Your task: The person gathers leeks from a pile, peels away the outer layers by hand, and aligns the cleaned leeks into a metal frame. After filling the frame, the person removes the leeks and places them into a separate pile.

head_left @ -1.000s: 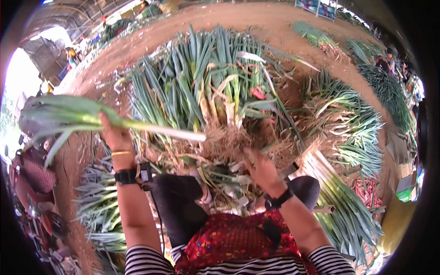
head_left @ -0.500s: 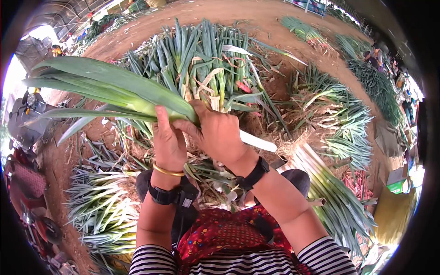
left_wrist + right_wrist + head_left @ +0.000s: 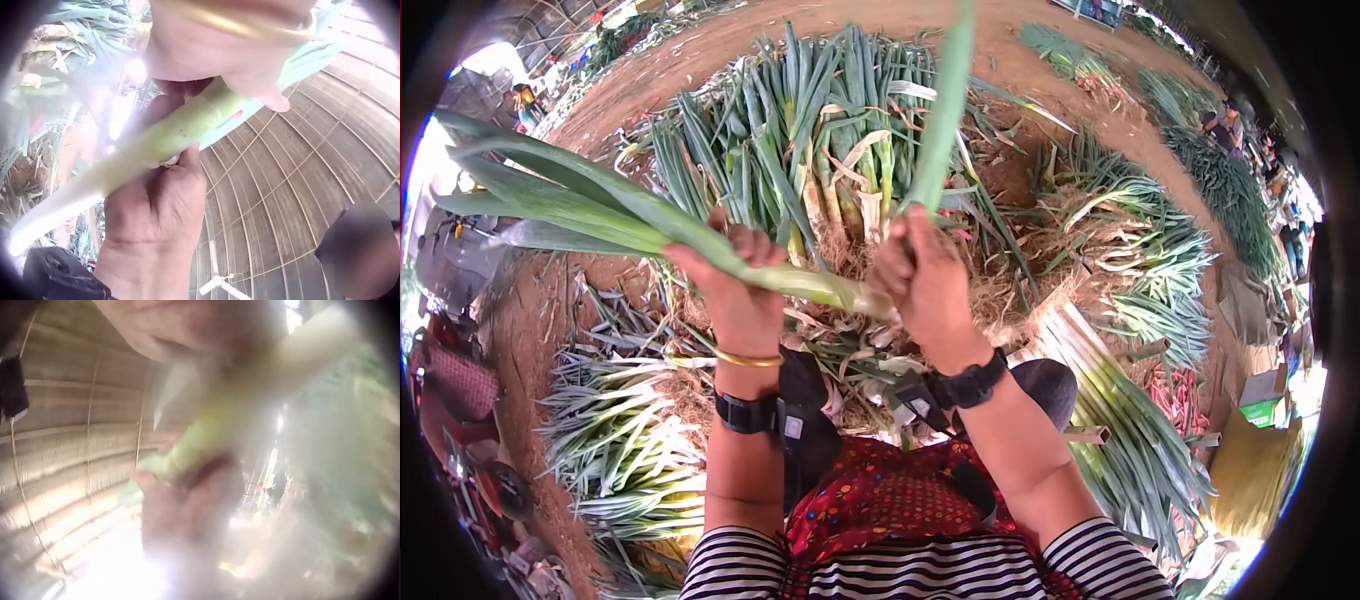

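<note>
My left hand (image 3: 743,305) grips a large green onion (image 3: 805,283) around its stalk. Its broad leaves fan out to the upper left in the head view, and the pale lower stalk slants down to the right. Near that lower end, my right hand (image 3: 932,295) pinches a long green leaf (image 3: 947,110) that stands upright and blurs at the top. In the left wrist view the stalk (image 3: 147,147) crosses between both hands, its white end at lower left. The right wrist view is blurred, with the stalk (image 3: 209,428) running past the fingers.
A big heap of green onions (image 3: 790,130) with dry roots lies ahead. Trimmed green onions are piled at the left (image 3: 640,440) and at the right (image 3: 1120,420), with another pile (image 3: 1150,250) farther right. Peelings litter the ground before my knees. A parked motorbike (image 3: 460,390) stands far left.
The left hand brought the green onion in from the left, and both hands met on it. The right hand has since drawn a leaf away, now upright in its fingers.
</note>
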### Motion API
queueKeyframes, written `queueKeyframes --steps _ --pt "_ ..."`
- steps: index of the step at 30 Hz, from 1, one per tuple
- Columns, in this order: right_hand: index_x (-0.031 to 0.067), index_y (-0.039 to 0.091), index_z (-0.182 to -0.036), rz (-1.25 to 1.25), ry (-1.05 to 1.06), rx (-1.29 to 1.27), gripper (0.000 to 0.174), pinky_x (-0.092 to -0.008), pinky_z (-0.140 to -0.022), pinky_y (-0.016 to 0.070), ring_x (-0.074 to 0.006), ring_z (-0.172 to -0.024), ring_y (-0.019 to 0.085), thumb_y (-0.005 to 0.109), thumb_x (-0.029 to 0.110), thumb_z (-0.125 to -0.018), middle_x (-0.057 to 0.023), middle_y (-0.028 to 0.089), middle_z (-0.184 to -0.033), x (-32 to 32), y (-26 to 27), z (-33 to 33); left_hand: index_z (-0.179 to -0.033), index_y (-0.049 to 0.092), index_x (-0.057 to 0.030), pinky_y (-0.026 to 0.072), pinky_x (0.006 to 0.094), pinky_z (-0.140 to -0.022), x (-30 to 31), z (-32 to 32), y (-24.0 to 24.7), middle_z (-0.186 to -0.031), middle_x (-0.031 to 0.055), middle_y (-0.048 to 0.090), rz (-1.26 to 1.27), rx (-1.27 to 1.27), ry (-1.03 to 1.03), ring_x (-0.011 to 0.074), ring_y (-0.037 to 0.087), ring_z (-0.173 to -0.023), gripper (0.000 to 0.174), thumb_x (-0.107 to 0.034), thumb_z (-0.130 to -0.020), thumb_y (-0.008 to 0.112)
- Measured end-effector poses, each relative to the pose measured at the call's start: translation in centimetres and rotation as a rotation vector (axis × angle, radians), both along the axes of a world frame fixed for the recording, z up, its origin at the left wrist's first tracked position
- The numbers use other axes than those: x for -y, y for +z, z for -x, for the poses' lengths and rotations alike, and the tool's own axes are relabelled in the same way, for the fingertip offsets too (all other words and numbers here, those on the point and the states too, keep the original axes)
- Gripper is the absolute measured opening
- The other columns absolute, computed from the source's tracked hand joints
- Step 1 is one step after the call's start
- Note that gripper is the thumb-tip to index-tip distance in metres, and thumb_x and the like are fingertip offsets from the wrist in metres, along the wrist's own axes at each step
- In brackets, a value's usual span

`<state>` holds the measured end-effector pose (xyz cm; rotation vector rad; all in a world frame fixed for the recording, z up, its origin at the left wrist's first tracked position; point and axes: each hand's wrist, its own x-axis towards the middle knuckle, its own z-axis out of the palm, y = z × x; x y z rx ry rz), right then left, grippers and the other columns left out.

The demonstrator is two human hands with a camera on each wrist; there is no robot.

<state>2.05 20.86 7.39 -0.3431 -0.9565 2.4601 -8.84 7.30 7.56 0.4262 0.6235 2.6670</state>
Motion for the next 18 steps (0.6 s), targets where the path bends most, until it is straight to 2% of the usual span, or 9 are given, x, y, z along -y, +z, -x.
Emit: queueKeyframes --steps 3,5,7,9,11,13,14,16,18 --pt "0.0094 0.05 -0.081 -0.094 -0.04 0.099 0.03 -0.0226 -0.04 0.0232 -0.0056 -0.044 0.028 0.045 0.035 -0.095 0.0042 0.035 -0.054 -1.9 -2.7 -3.0 -0.092 0.047 -0.0125 0.0317 0.0205 -0.048 2.7 3.3 1.2 -0.064 -0.0044 0.038 -0.01 0.016 0.243 0.0071 0.034 -0.054 0.047 -0.058 -0.081 0.055" --pt "0.0077 0.051 -0.086 -0.449 -0.125 0.319 0.021 -0.0271 -0.041 0.0297 -0.0126 -0.044 0.035 0.049 0.028 -0.092 0.0022 0.035 -0.052 -3.6 -5.4 -5.5 -0.091 0.047 -0.0131 0.0314 0.0202 -0.047 5.1 6.9 0.8 -0.062 -0.0051 0.036 0.082 -0.024 0.336 0.0065 0.035 -0.053 0.039 -0.05 -0.082 0.059" --pt "0.0051 0.055 -0.095 -2.184 -0.628 0.305 0.018 -0.0344 -0.045 0.0376 -0.024 -0.05 0.045 0.053 0.02 -0.085 -0.005 0.042 -0.057 -7.2 -14.1 -7.2 -0.091 0.047 -0.0137 0.0312 0.0199 -0.046 6.8 8.2 0.4 -0.059 -0.0058 0.034 0.178 -0.066 0.441 0.006 0.035 -0.052 0.032 -0.041 -0.083 0.062" --pt "0.004 0.055 -0.107 -1.89 0.097 0.638 0.032 -0.0419 -0.056 0.0456 -0.0322 -0.07 0.056 0.055 0.016 -0.077 -0.0154 0.055 -0.081 -8.3 -19.5 -10.5 -0.091 0.048 -0.014 0.0327 0.0213 -0.045 8.2 8.6 0.7 -0.056 -0.0059 0.031 0.332 0.059 0.45 0.0059 0.035 -0.05 0.019 -0.023 -0.084 0.064" --pt "0.0052 0.053 -0.114 -1.949 0.629 0.787 0.034 -0.0431 -0.069 0.0482 -0.0324 -0.088 0.058 0.053 0.018 -0.082 -0.0182 0.056 -0.107 -9.0 -21.1 -12.0 -0.1 0.048 -0.0124 0.0328 0.022 -0.044 8.4 7.6 1.4 -0.057 -0.0055 0.034 0.295 0.028 0.494 0.0066 0.035 -0.047 0.025 -0.011 -0.079 0.063" --pt "0.0066 0.051 -0.118 -1.613 0.285 0.728 0.038 -0.0421 -0.081 0.0463 -0.0326 -0.1 0.057 0.057 0.02 -0.083 -0.0166 0.056 -0.113 -6.2 -15.3 -8.8 -0.113 0.041 -0.0088 0.0332 0.022 -0.044 8.3 7.2 0.8 -0.065 -0.0029 0.039 0.32 -0.082 0.526 0.0083 0.037 -0.048 0.048 -0.007 -0.072 0.065" --pt "0.0061 0.055 -0.116 -1.66 0.002 0.566 0.037 -0.0394 -0.081 0.0464 -0.0353 -0.089 0.06 0.062 0.011 -0.079 -0.0197 0.062 -0.094 -4.8 -12.5 -6.8 -0.116 0.038 -0.0092 0.0339 0.0219 -0.045 7.6 6.2 0.8 -0.067 -0.0016 0.04 0.23 -0.12 0.479 0.0085 0.037 -0.049 0.054 -0.006 -0.07 0.066" --pt "0.0047 0.051 -0.119 -1.795 -0.287 0.231 0.043 -0.0409 -0.079 0.047 -0.0366 -0.091 0.059 0.064 0.014 -0.079 -0.0214 0.06 -0.099 -1.7 -5.8 -2.7 -0.119 0.038 -0.0122 0.0362 0.0243 -0.044 6.1 4.5 0.6 -0.07 -0.0008 0.043 0.16 -0.132 0.378 0.0091 0.039 -0.048 0.059 -0.006 -0.068 0.067" --pt "0.0042 0.053 -0.114 -1.545 -0.244 -0.02 0.038 -0.0422 -0.068 0.0489 -0.037 -0.081 0.061 0.064 0.019 -0.081 -0.0213 0.062 -0.091 2.6 -2.0 0.0 -0.125 0.037 -0.0123 0.0393 0.0251 -0.047 4.3 2.3 0.8 -0.074 0.0005 0.046 0.082 -0.183 0.272 0.01 0.045 -0.056 0.067 -0.006 -0.066 0.069"
